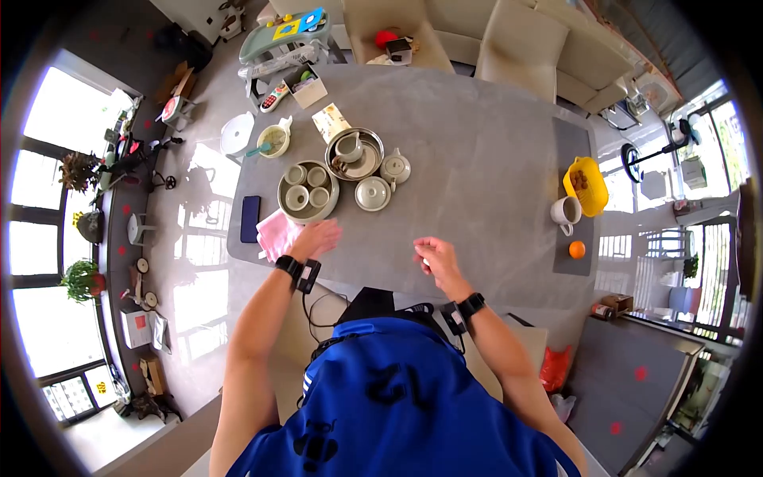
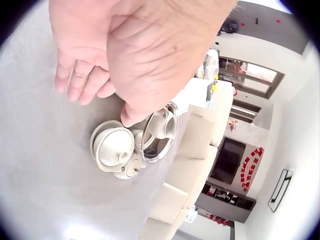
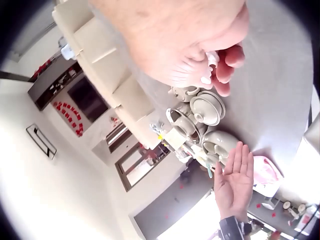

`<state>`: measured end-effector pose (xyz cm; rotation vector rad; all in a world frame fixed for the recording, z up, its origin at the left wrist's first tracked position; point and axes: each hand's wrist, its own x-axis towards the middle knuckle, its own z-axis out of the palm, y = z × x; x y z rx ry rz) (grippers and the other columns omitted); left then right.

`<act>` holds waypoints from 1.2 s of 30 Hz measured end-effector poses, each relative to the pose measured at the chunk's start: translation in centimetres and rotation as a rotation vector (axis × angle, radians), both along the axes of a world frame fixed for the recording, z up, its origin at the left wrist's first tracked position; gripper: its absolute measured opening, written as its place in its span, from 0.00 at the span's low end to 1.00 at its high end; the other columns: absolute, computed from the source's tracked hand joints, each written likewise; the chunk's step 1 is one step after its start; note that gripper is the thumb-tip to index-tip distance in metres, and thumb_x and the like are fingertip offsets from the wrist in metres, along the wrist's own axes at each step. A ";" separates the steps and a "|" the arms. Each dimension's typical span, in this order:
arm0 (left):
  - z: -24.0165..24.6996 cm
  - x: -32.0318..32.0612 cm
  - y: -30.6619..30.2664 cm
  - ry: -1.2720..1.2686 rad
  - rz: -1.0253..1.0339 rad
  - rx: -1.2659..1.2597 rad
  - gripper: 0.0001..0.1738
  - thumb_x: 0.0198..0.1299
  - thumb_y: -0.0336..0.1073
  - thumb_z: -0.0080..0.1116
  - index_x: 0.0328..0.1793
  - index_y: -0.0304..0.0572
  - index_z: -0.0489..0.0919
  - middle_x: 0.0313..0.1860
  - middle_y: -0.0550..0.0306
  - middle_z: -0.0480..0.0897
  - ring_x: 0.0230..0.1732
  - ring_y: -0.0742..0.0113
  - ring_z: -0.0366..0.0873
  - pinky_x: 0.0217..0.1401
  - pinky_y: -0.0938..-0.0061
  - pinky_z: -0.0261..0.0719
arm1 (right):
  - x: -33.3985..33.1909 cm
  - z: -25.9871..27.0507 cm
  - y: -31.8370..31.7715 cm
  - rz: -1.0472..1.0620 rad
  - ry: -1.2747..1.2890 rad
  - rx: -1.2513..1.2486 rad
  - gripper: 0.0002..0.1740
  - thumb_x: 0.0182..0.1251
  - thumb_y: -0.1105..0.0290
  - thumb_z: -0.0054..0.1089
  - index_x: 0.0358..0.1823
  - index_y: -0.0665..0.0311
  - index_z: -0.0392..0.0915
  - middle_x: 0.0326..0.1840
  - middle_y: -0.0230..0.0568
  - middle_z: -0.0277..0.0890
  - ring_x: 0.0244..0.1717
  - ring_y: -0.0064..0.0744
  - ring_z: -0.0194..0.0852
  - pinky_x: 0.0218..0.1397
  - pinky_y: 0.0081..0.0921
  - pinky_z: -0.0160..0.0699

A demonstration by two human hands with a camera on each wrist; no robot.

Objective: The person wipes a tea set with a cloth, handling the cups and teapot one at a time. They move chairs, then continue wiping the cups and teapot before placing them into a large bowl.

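Observation:
My left hand (image 1: 319,237) is stretched out low over the near left of the table, its fingers straight and holding nothing. It overlaps a pink cloth (image 1: 278,232) in the head view, just below a bowl (image 1: 288,208) with several small cups. To the right, my right hand (image 1: 439,261) has its fingers curled round a small crumpled white wad (image 3: 212,65), seemingly tissue; the fingers hide part of it. Beyond the hands stand a lidded bowl (image 1: 372,194), a small teapot (image 1: 395,167) and a metal-rimmed basin (image 1: 380,145) with a pitcher (image 1: 348,148) in it.
A dark phone (image 1: 249,219) lies at the table's left edge. Farther back are a pale bowl (image 1: 274,141) with a teal spoon and an open box (image 1: 308,89). On the right stand a mug (image 1: 566,211), a yellow basket (image 1: 594,195) and an orange (image 1: 577,250).

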<state>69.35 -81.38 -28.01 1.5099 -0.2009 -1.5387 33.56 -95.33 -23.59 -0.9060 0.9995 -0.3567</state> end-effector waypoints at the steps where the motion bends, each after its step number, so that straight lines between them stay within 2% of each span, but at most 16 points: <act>1: 1.1 -0.5 -1.4 0.031 0.027 0.019 0.33 0.77 0.51 0.60 0.74 0.28 0.71 0.68 0.36 0.80 0.62 0.44 0.84 0.65 0.55 0.84 | 1.1 -0.4 -0.6 -0.027 -0.005 0.013 0.16 0.72 0.66 0.69 0.55 0.68 0.83 0.31 0.33 0.85 0.22 0.14 0.69 0.24 0.17 0.65; 4: 0.3 0.3 -3.3 0.118 0.141 0.056 0.36 0.73 0.51 0.66 0.72 0.27 0.70 0.66 0.32 0.81 0.62 0.43 0.83 0.64 0.52 0.85 | 4.9 -0.6 -4.2 -0.063 0.035 -0.065 0.19 0.71 0.67 0.71 0.58 0.69 0.82 0.36 0.36 0.89 0.21 0.15 0.69 0.23 0.16 0.64; 5: 1.4 0.4 -3.3 0.198 0.203 0.072 0.36 0.72 0.49 0.66 0.69 0.22 0.68 0.63 0.29 0.80 0.60 0.42 0.83 0.65 0.50 0.86 | 6.2 -0.4 -5.5 -0.065 0.059 -0.104 0.19 0.70 0.67 0.71 0.59 0.69 0.83 0.38 0.37 0.90 0.21 0.15 0.68 0.22 0.16 0.64; 8: 0.9 1.3 -2.2 0.343 0.411 0.232 0.35 0.76 0.46 0.60 0.73 0.22 0.63 0.63 0.30 0.79 0.60 0.40 0.84 0.67 0.50 0.86 | 10.1 0.9 -10.3 -0.063 0.066 -0.165 0.22 0.70 0.68 0.72 0.62 0.68 0.83 0.37 0.36 0.90 0.22 0.15 0.71 0.24 0.16 0.67; 11: 0.4 1.7 0.1 0.381 0.596 0.216 0.34 0.76 0.41 0.59 0.74 0.23 0.59 0.67 0.27 0.75 0.64 0.38 0.81 0.71 0.50 0.83 | 14.2 0.3 -14.8 0.036 0.241 -0.424 0.24 0.69 0.68 0.72 0.64 0.69 0.83 0.36 0.38 0.91 0.26 0.19 0.79 0.29 0.21 0.76; 12: 0.1 1.8 0.5 0.389 0.657 0.192 0.34 0.76 0.41 0.59 0.75 0.23 0.57 0.68 0.27 0.74 0.65 0.38 0.80 0.72 0.51 0.83 | 15.6 0.0 -16.1 0.068 0.268 -0.514 0.25 0.69 0.67 0.72 0.64 0.70 0.82 0.35 0.40 0.91 0.28 0.22 0.82 0.32 0.24 0.78; 13: -0.2 2.2 1.1 0.386 0.681 0.122 0.28 0.76 0.37 0.57 0.71 0.24 0.62 0.65 0.30 0.77 0.65 0.40 0.80 0.75 0.53 0.81 | 16.8 -0.6 -17.2 0.098 0.295 -0.604 0.25 0.69 0.67 0.72 0.64 0.70 0.82 0.34 0.42 0.91 0.29 0.25 0.84 0.34 0.26 0.80; 14: -0.7 2.6 1.3 0.421 0.683 0.085 0.25 0.77 0.36 0.56 0.70 0.24 0.64 0.64 0.32 0.78 0.65 0.41 0.80 0.75 0.54 0.81 | 17.9 -1.2 -18.2 0.127 0.323 -0.694 0.26 0.69 0.66 0.72 0.64 0.71 0.82 0.33 0.44 0.91 0.31 0.28 0.87 0.36 0.29 0.83; 15: -1.2 2.9 1.5 0.457 0.683 0.049 0.23 0.77 0.35 0.55 0.68 0.24 0.66 0.63 0.33 0.79 0.65 0.42 0.81 0.75 0.54 0.81 | 18.8 -1.8 -19.2 0.215 0.397 -0.851 0.27 0.68 0.65 0.72 0.65 0.71 0.82 0.34 0.50 0.90 0.34 0.39 0.90 0.43 0.35 0.85; 17: -1.4 3.1 1.4 0.506 0.720 0.040 0.17 0.78 0.33 0.53 0.62 0.24 0.72 0.60 0.36 0.82 0.66 0.45 0.81 0.76 0.54 0.81 | 20.3 -2.7 -20.3 0.339 0.467 -0.817 0.28 0.67 0.63 0.73 0.65 0.71 0.82 0.34 0.50 0.90 0.35 0.46 0.90 0.44 0.37 0.85; 18: -1.6 3.1 1.1 0.496 0.715 0.037 0.17 0.78 0.32 0.53 0.62 0.24 0.71 0.60 0.36 0.82 0.66 0.45 0.81 0.76 0.55 0.81 | 21.2 -3.1 -20.9 0.402 0.498 -0.806 0.29 0.66 0.62 0.73 0.65 0.71 0.82 0.34 0.51 0.90 0.35 0.49 0.89 0.45 0.38 0.85; 19: -2.0 3.1 0.9 0.485 0.711 0.030 0.17 0.77 0.32 0.53 0.62 0.23 0.71 0.61 0.35 0.82 0.65 0.44 0.82 0.75 0.55 0.82 | 21.4 -7.6 -22.0 0.406 0.468 -0.971 0.23 0.64 0.64 0.71 0.56 0.71 0.85 0.32 0.55 0.87 0.35 0.54 0.87 0.43 0.42 0.84; 22: -2.4 2.9 0.4 0.465 0.754 0.047 0.17 0.76 0.29 0.52 0.62 0.21 0.71 0.62 0.34 0.82 0.64 0.43 0.83 0.73 0.56 0.84 | 23.4 -6.7 -22.6 0.566 0.522 -0.764 0.14 0.62 0.68 0.68 0.45 0.71 0.86 0.30 0.59 0.84 0.33 0.56 0.85 0.41 0.46 0.80; 23: -2.3 2.9 0.2 0.459 0.773 0.059 0.16 0.76 0.28 0.52 0.62 0.20 0.71 0.62 0.34 0.82 0.64 0.43 0.84 0.72 0.57 0.85 | 23.7 -6.1 -22.3 0.487 0.446 -0.738 0.10 0.59 0.70 0.65 0.36 0.72 0.84 0.27 0.61 0.81 0.31 0.58 0.83 0.38 0.48 0.78; 29: -2.1 2.5 -0.3 0.400 0.795 0.067 0.18 0.72 0.26 0.50 0.62 0.16 0.70 0.60 0.33 0.82 0.62 0.41 0.85 0.71 0.58 0.86 | 26.6 -6.5 -22.8 0.435 0.353 -0.748 0.11 0.57 0.68 0.63 0.33 0.72 0.83 0.23 0.58 0.79 0.26 0.56 0.81 0.35 0.48 0.77; 36: -2.3 2.2 -0.9 0.396 0.885 0.040 0.18 0.66 0.24 0.54 0.58 0.12 0.71 0.55 0.30 0.84 0.55 0.41 0.88 0.64 0.58 0.91 | 31.1 -6.8 -23.4 0.387 0.310 -0.622 0.09 0.59 0.72 0.61 0.29 0.74 0.81 0.16 0.49 0.76 0.16 0.39 0.77 0.25 0.40 0.74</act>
